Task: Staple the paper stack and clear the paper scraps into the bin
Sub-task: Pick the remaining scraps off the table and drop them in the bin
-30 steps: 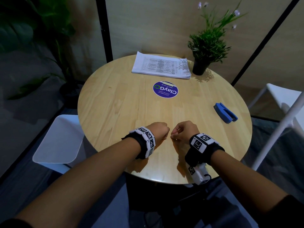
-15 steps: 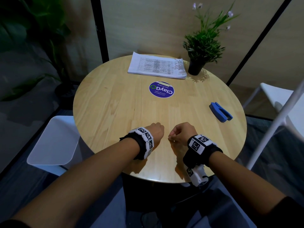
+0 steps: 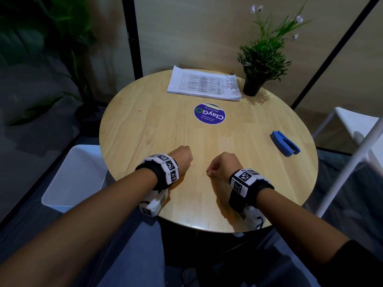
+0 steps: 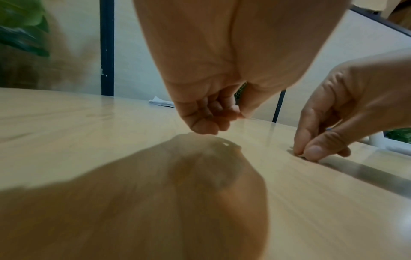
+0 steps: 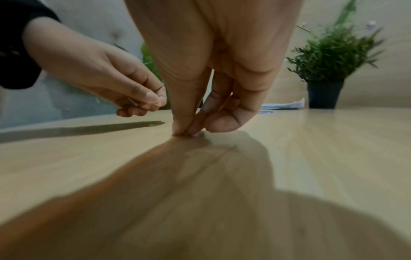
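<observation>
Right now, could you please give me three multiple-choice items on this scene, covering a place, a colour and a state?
1. The white bin stands: A on a chair; B on the floor left of the table; C on a shelf.
2. The stapler is: A red; B black; C blue.
3. The paper stack: A lies flat on the table; B is held up; C sits in the bin.
B, it shows below the tabletop's left edge; C, its body is plainly blue; A, it rests flat beside the potted plant.
</observation>
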